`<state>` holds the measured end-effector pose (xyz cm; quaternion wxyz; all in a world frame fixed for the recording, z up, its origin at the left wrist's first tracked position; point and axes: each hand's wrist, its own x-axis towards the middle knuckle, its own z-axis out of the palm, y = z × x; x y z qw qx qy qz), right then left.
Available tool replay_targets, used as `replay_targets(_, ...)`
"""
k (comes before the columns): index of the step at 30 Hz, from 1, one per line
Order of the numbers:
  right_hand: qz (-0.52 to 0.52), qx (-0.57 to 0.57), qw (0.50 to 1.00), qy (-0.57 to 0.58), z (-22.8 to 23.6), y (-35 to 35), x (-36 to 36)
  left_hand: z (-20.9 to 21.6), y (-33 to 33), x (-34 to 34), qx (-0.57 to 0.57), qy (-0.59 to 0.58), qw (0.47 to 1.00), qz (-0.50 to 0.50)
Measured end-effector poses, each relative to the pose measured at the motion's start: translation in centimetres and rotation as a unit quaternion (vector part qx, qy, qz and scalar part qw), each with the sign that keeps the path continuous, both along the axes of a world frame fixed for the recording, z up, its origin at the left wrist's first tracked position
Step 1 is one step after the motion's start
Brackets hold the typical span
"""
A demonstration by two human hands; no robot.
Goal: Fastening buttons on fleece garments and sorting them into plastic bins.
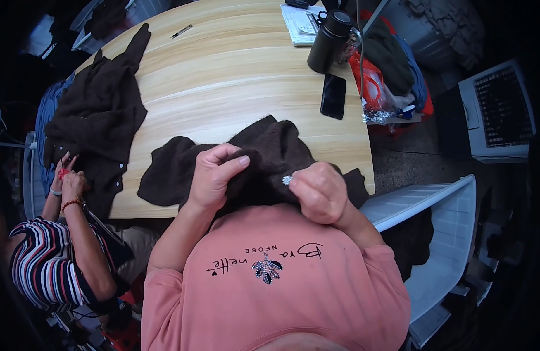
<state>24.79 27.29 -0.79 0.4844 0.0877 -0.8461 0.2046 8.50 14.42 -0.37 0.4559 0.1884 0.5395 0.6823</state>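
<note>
A dark brown fuzzy knit garment (275, 146) lies bunched on the near edge of the table, reaching toward my chest. My left hand (214, 175) is closed, pinching a fold of this garment between thumb and fingers. Beside it, to the right, my right hand (319, 190) is curled shut over the garment. A small shiny silver piece (287, 180) shows at its fingertips; what kind of thing it is, I cannot make out. The palm side of the right hand is hidden.
At the left, a co-worker (59, 257) in a striped top handles another dark brown buttoned knit garment (97, 111). A pen (181, 31), black phone (333, 96), dark bottle (329, 41) and papers (299, 26) lie or stand on the wooden table (223, 76). A pale bin (422, 205) stands at right.
</note>
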Motion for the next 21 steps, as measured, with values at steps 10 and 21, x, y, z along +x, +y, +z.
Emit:
replay_targets(10,0.0,0.006,1.0,-0.018,-3.1,-0.7,-2.8,0.6,0.3,0.9,-0.033,-0.008,0.995,-0.098)
replay_targets(21,-0.046,-0.018,0.997,-0.059,-2.8,-1.1,-3.6,-0.8,0.5,1.2,0.0,0.312,0.949,-0.042)
